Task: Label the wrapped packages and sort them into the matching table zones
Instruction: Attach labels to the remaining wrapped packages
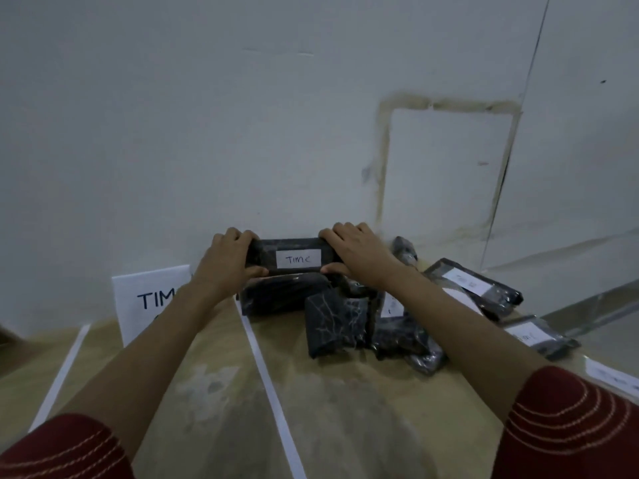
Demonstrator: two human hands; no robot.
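We note left grip [226, 257] and right grip [359, 254] each curled round one end of the "Time" package [294, 259], over the pile [332, 326] at 12 o'clock on the worktop [345, 409]; sign [148, 299] at 9 o'clock

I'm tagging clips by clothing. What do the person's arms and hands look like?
The left hand and right hand are bare: no gloves, rings or watch show. Forearms are uncovered. The left sleeve and right sleeve are dark red, with curved rows of pale stitching.
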